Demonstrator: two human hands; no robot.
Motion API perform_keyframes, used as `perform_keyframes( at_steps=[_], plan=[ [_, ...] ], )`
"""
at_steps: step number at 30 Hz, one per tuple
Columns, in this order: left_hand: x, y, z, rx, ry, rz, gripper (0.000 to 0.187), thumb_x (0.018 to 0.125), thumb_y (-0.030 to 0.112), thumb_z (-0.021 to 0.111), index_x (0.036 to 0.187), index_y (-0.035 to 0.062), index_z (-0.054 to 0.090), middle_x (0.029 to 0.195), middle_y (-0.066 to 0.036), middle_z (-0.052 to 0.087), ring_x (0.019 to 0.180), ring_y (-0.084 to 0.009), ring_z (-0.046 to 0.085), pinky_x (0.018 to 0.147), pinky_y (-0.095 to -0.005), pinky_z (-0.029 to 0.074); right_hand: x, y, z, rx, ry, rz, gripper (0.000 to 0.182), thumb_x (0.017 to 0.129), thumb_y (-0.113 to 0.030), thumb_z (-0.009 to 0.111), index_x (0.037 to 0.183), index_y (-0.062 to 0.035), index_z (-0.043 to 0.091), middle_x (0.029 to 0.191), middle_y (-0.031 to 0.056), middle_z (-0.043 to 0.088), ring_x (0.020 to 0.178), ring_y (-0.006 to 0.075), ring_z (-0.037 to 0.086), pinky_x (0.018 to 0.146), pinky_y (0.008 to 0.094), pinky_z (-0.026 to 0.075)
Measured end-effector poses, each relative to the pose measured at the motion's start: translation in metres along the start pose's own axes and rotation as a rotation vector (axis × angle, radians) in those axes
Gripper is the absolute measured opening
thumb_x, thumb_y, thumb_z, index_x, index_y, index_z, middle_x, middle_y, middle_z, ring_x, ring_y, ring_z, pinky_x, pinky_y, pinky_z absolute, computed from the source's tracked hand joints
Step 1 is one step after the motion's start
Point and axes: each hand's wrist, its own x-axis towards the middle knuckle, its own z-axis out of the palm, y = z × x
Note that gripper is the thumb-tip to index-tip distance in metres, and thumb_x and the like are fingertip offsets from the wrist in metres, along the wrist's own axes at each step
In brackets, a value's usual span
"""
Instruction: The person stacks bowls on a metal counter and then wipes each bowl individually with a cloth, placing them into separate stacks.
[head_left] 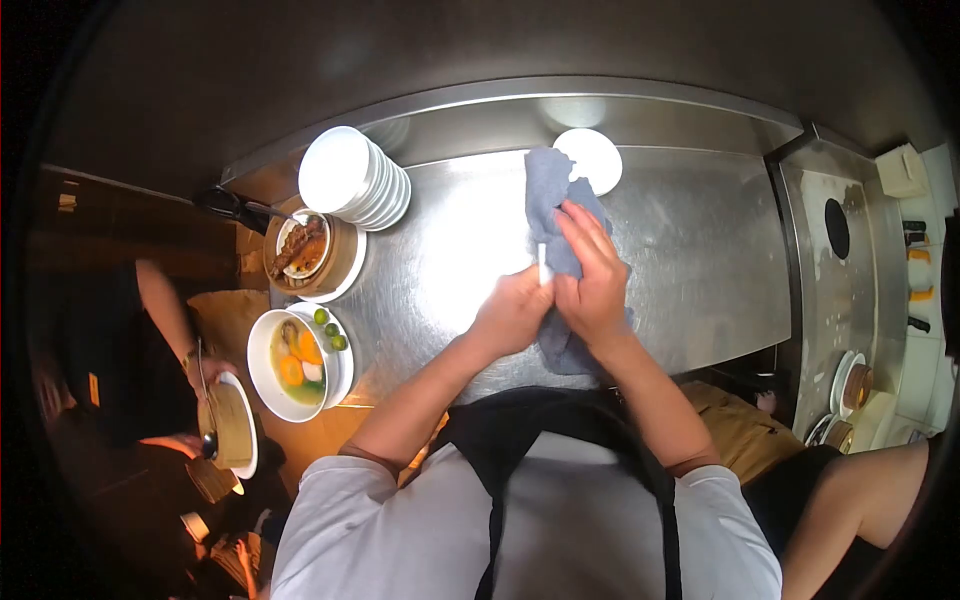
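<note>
Over the steel counter, a grey-blue cloth (548, 190) hangs between and under my two hands. My left hand (510, 315) is closed around a small white object (542, 264), whose upper end sticks up past the fingers; what it is I cannot make out. My right hand (592, 270) presses against the cloth, fingers together and pointing up and left, its lower part touching my left hand. Just beyond the cloth lies a white plate (592, 160), partly covered by the cloth's top edge.
At the counter's left are stacked white dishes (345, 175), a bamboo steamer (340, 258) with food, and a soup bowl (268, 365) beside green limes (333, 329). A person at far left holds a tray (232, 425). Another person's arm (855, 500) shows at lower right.
</note>
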Motion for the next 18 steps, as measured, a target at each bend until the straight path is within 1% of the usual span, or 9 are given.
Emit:
perform_keyframes(
  at_steps=[2,5,8,10,11,14,16,17,18],
  plan=[
    [-0.003,0.008,-0.002,0.407,-0.137,-0.079,0.026,0.098,0.021,0.054,0.116,0.0026,0.06,0.107,-0.017,0.066,0.089,-0.0257,0.065,0.082,-0.0334,0.049,0.012,0.006,-0.011,0.146,-0.153,0.241,0.043,0.075,-0.001,0.054,0.117,0.0027,0.063,0.119,0.0192,0.064,0.109,0.0301,0.062,0.094,0.0347,0.047],
    [-0.017,0.023,0.003,0.576,-0.202,0.125,0.022,0.096,0.02,0.056,0.11,0.0031,0.061,0.107,-0.021,0.065,0.094,-0.0373,0.065,0.087,-0.0427,0.05,0.025,0.031,-0.035,0.597,-0.368,0.709,0.029,0.085,-0.006,0.052,0.109,0.0043,0.064,0.1,0.0097,0.068,0.091,0.0149,0.062,0.082,0.0272,0.049],
    [-0.016,0.012,-0.004,0.6,-0.228,0.44,0.024,0.092,0.016,0.061,0.112,0.0042,0.064,0.112,-0.016,0.067,0.094,-0.0368,0.065,0.098,-0.0458,0.045,0.02,0.024,-0.055,1.015,-0.245,0.906,0.025,0.085,-0.008,0.046,0.097,0.0033,0.064,0.089,0.0066,0.065,0.083,0.0142,0.06,0.075,0.0251,0.047],
    [-0.009,0.012,-0.017,0.575,-0.246,0.42,0.022,0.092,0.014,0.061,0.111,0.0039,0.065,0.11,-0.015,0.067,0.098,-0.0355,0.065,0.106,-0.0487,0.039,0.006,0.044,-0.052,0.972,-0.188,0.699,0.023,0.082,-0.012,0.043,0.086,0.0016,0.061,0.084,0.005,0.062,0.078,0.0138,0.058,0.071,0.0254,0.046],
    [-0.005,0.016,-0.027,0.546,-0.327,0.302,0.034,0.094,0.011,0.058,0.128,0.0062,0.056,0.119,-0.014,0.064,0.111,-0.0327,0.061,0.111,-0.0538,0.031,0.001,0.046,-0.05,0.867,-0.107,0.602,0.022,0.081,-0.012,0.043,0.085,0.0015,0.06,0.083,0.005,0.061,0.078,0.0137,0.058,0.07,0.0262,0.046],
    [0.004,-0.007,0.003,-0.343,0.214,0.028,0.052,0.1,0.017,0.05,0.147,0.0091,0.03,0.138,-0.013,0.047,0.124,-0.0312,0.051,0.113,-0.051,0.028,-0.014,0.05,-0.04,0.471,0.085,0.34,0.012,0.076,-0.01,0.053,0.079,0.0003,0.057,0.079,0.0077,0.06,0.076,0.0195,0.06,0.066,0.0319,0.046],
    [0.007,0.02,0.008,-0.911,0.175,-0.124,0.054,0.103,0.032,0.042,0.149,0.0135,0.023,0.145,-0.012,0.037,0.128,-0.0307,0.046,0.108,-0.0487,0.035,-0.013,0.024,-0.029,0.099,0.172,0.032,0.008,0.073,-0.007,0.058,0.078,-0.0001,0.056,0.078,0.0094,0.06,0.076,0.0233,0.06,0.066,0.0336,0.047],
    [0.007,0.022,0.006,-1.058,0.146,-0.184,0.053,0.103,0.035,0.041,0.149,0.0137,0.025,0.144,-0.013,0.039,0.128,-0.0308,0.046,0.107,-0.0488,0.037,-0.017,0.023,-0.029,0.093,0.008,-0.122,0.013,0.071,-0.002,0.062,0.082,-0.0001,0.056,0.079,0.0122,0.06,0.077,0.0285,0.061,0.07,0.0353,0.049],
    [0.008,0.023,0.002,-1.203,0.118,-0.244,0.053,0.103,0.038,0.04,0.148,0.014,0.027,0.143,-0.014,0.041,0.128,-0.031,0.046,0.105,-0.0489,0.039,-0.024,0.021,-0.025,0.17,0.067,-0.016,0.013,0.072,-0.004,0.062,0.083,0.0001,0.057,0.081,0.0121,0.061,0.079,0.0282,0.061,0.072,0.0358,0.05]
  ],
)
